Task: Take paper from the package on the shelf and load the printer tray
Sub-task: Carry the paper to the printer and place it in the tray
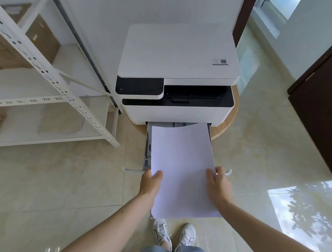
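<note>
A white printer (179, 56) with a black front panel stands on a round wooden stand. Its grey paper tray (147, 149) is pulled out toward me at the bottom. I hold a stack of white paper (180, 164) over the tray, its far edge reaching into the printer's slot and its near end sticking out past the tray front. My left hand (152, 182) grips the stack's left edge, thumb on top. My right hand (217, 182) grips the right edge the same way. The tray floor is hidden under the sheets.
A white metal shelf unit (49, 78) stands to the left with brown cardboard boxes (41, 36) on an upper level and a pale flat package (60, 125) on the lowest. A dark wooden door (317, 117) is at the right. My white shoes (175, 235) stand on the glossy tile floor.
</note>
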Demonstrator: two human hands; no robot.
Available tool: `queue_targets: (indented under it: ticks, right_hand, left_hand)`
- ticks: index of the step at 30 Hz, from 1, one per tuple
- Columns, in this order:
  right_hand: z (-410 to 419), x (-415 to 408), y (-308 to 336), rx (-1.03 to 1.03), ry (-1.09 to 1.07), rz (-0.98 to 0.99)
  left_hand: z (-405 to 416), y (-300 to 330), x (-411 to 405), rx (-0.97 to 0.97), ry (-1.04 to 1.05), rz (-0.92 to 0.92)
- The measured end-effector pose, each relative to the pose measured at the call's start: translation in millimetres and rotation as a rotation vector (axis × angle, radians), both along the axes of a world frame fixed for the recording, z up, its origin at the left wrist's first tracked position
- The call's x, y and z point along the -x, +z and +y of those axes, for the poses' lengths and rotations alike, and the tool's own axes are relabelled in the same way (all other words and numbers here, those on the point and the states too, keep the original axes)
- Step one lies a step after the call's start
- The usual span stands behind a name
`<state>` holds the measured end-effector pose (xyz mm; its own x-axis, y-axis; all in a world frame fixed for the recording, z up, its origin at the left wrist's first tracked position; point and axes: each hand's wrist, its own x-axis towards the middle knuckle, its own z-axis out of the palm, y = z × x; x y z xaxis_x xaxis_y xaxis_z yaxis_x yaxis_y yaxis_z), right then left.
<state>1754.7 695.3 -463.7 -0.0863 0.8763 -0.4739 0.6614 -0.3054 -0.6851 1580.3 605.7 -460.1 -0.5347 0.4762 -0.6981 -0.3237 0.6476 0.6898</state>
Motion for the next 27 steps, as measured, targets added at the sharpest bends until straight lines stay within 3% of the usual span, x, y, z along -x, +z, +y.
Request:
queue_targets:
  ticks: [6, 21, 27]
  right_hand:
    - [13.2, 8.6, -11.4, 0.106, -0.018, -0.003]
    - [56.7, 40.2, -33.3, 0.138, -0.075, 0.000]
    - [79.9, 56.6, -33.6, 0.116, -0.070, -0.049]
  left_hand:
    - [14.3, -11.5, 23.9, 0.115, -0.058, -0.115]
    - [49.0, -24.1, 65.7, 0.023, -0.048, -0.231]
    - [45.6, -27.3, 80.3, 0.110, 0.014, -0.189]
